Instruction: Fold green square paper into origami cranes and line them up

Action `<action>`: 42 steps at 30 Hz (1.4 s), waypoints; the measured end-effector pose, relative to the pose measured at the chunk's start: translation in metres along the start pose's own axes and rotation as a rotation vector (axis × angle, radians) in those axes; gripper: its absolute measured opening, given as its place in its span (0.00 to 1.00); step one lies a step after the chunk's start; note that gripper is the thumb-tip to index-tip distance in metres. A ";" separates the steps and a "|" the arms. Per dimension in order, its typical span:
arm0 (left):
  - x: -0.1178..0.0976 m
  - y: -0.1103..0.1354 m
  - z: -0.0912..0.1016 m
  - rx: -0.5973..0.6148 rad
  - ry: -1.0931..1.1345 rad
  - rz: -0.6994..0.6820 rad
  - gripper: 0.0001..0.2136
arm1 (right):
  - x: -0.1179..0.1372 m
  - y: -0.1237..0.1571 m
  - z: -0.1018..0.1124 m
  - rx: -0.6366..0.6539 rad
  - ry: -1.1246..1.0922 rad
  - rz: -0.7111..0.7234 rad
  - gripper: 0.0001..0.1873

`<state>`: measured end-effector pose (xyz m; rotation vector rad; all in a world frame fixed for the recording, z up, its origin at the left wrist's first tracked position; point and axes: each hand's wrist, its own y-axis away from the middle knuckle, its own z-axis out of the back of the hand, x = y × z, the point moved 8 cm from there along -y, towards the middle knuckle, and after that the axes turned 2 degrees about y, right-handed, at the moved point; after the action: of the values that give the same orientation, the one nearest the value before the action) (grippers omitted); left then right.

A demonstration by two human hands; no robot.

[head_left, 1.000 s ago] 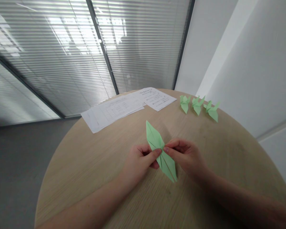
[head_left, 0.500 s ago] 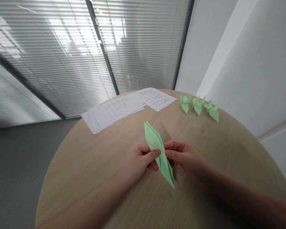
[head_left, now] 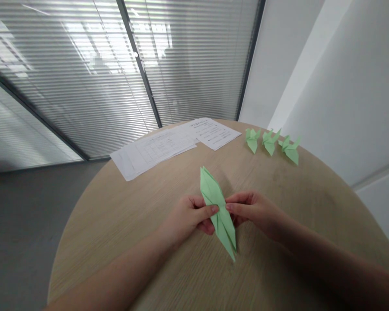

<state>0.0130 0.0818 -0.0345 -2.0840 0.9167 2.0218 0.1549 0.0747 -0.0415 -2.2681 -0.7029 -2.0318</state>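
Observation:
A long, narrow piece of folded green origami paper (head_left: 213,188) is held above the table, slanting from upper left to lower right. Its near end splits into two points, and the far end also shows a slit. My left hand (head_left: 199,214) pinches its left edge, thumb on top and fingers underneath. At the right edge, my right hand (head_left: 246,208) pinches the paper's middle between thumb and index finger. The other fingertips are partly hidden behind the paper.
Three folded green paper cranes stand at the table's far right: a left crane (head_left: 253,140), a middle crane (head_left: 270,141) and a right crane (head_left: 290,150). Printed white sheets (head_left: 155,151) overlap along the far edge of the round wooden table (head_left: 116,211). Blinds hang behind.
The folded paper has turned slightly to a steeper slant, and its broad face shows more. The gap between its two near points has widened. Both hands keep their pinch.

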 end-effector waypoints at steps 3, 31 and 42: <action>0.000 0.000 -0.002 0.031 -0.005 0.006 0.18 | 0.000 0.001 -0.001 0.020 0.001 -0.021 0.22; -0.007 -0.001 0.000 -0.052 -0.110 -0.038 0.21 | 0.009 0.000 0.000 -0.254 0.111 0.048 0.13; -0.015 0.005 0.005 -0.037 -0.223 -0.131 0.23 | 0.007 -0.004 -0.018 -0.094 0.093 0.127 0.21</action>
<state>0.0069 0.0852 -0.0194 -1.8335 0.6922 2.1600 0.1373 0.0747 -0.0333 -2.1863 -0.4540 -2.1357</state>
